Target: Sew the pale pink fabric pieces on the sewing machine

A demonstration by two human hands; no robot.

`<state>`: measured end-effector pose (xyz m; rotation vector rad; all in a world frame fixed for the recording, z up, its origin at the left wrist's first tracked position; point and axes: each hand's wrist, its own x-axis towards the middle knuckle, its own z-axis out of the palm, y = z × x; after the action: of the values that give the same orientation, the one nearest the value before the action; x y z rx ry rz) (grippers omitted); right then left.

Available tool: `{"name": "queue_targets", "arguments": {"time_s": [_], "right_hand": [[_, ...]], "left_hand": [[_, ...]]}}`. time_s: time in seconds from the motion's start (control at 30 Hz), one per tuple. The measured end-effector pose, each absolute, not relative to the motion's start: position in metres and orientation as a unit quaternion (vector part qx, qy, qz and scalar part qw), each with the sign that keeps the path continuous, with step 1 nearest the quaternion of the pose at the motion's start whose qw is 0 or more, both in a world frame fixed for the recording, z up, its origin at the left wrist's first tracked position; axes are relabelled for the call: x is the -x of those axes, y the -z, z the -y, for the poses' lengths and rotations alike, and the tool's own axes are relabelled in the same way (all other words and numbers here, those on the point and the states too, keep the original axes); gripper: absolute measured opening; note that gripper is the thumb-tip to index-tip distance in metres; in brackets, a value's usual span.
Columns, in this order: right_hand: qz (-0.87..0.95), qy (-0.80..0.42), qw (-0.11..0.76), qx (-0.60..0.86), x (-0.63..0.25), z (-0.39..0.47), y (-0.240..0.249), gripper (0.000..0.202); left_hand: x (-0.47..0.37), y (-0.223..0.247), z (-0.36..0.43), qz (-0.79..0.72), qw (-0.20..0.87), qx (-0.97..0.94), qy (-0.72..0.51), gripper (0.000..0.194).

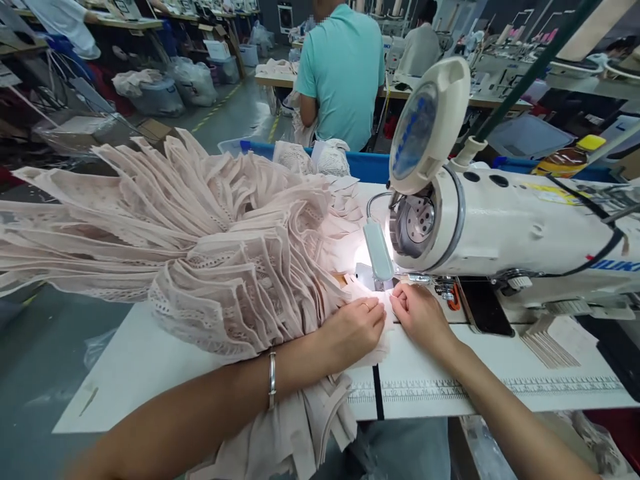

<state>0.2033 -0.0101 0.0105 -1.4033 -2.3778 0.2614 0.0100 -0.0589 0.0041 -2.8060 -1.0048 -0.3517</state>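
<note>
Under the lamp of a white sewing machine [510,227], a pale pink piece of fabric [373,350] lies at the needle area. My left hand [357,330] has its fingers closed on this fabric, just in front of the presser foot [379,283]. Close by on the right, my right hand [417,313] pinches the fabric's edge with thumb and curled fingers. A large bundle of pale pink lace-trimmed garment pieces [240,267] is heaped left of the machine. Some of the strips [295,433] hang over the table's front edge below my left forearm.
A smartphone [484,307] lies by the machine base, with a stack of thin strips [550,343] to its right. A printed ruler [425,389] runs along the table's front. Behind the table are a blue-edged bin [367,165] and a person in a turquoise shirt [343,73].
</note>
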Motion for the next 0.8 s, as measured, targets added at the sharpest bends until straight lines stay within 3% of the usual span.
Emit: {"name": "queue_targets", "arguments": {"time_s": [0.17,0.27,0.37,0.5,0.8], "right_hand": [[0.795,-0.192,0.246,0.519,-0.196,0.011,-0.014,0.022],[0.778,-0.212,0.258,0.532,-0.197,0.012,-0.012,0.019],[0.772,-0.221,0.253,0.54,-0.198,0.012,-0.011,0.017],[0.775,-0.213,0.255,0.538,-0.197,0.011,-0.01,0.016],[0.791,-0.185,0.256,0.524,-0.199,0.013,-0.008,0.019]], "left_hand": [[-0.008,-0.004,0.051,0.482,0.004,0.863,0.151,0.019],[-0.009,-0.002,0.051,0.46,-0.036,0.864,0.2,0.024],[-0.012,-0.004,0.055,0.377,0.027,0.913,0.151,0.03],[-0.016,-0.006,0.06,0.374,0.115,0.916,0.093,0.032],[-0.015,0.002,0.057,0.371,0.144,0.91,0.118,0.028]]}}
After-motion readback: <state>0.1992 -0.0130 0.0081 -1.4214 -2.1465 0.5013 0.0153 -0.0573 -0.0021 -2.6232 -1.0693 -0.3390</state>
